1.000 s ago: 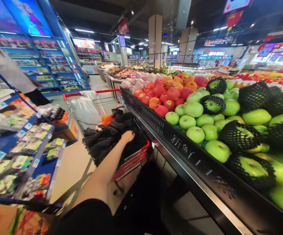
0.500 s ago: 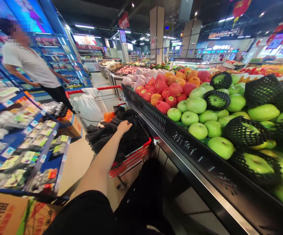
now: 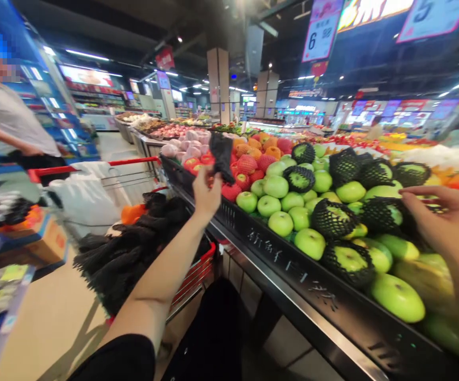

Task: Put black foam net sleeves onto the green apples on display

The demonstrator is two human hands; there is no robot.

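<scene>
My left hand (image 3: 207, 194) is raised beside the front of the fruit stand, its fingers pinched on a black foam fruit net (image 3: 222, 153). The net stands up from the fingertips, in front of the red-netted fruit (image 3: 247, 164). At the right edge, my right hand (image 3: 441, 217) reaches over the green apples (image 3: 398, 298), fingers stretched out. Close to its fingertips lies green fruit in black nets (image 3: 392, 216); whether they touch is unclear. Below and left of my left forearm, a heap of black foam nets (image 3: 130, 259) lies on the shopping cart (image 3: 193, 270).
A black stand edge (image 3: 269, 259) runs diagonally from the cart to the lower right. White plastic bags (image 3: 84, 196) hang in the cart beside an orange item (image 3: 133, 214). A person in a white shirt (image 3: 11, 121) stands at far left, near cardboard boxes (image 3: 35, 238).
My left hand has lifted from the heap in the cart with a black foam net. My right hand has come into view over the fruit. The view has turned right.
</scene>
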